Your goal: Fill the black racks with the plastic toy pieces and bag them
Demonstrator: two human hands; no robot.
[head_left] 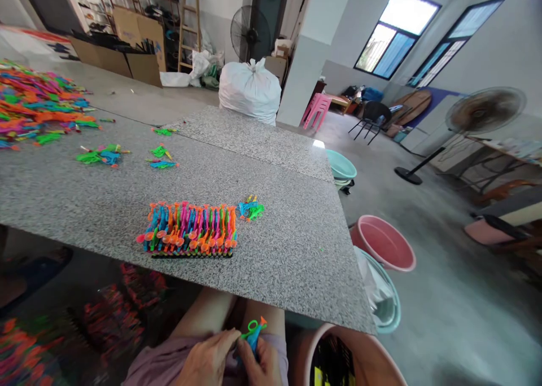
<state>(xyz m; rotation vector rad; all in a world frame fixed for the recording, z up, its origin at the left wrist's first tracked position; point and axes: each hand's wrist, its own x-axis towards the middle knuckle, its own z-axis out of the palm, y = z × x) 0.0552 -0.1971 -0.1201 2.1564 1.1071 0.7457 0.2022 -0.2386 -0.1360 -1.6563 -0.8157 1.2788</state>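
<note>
Daylight reaches you through the black-framed glass window [392,36], whose upper pane is burnt to white, and one small glare lies on the speckled grey stone tabletop [292,239]. Your bare left hand [208,356] and bare right hand [261,363] receive softer light. Under the tabletop it is dim; there the orange-and-pink heap of plastic pieces [20,355] seems blurred, and the picture edges are stretched.

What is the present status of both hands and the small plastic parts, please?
Left hand at green part; right hand holding blue part. Orange tip visible. Fingers hide some of both parts; table edge just beyond hands.
</note>
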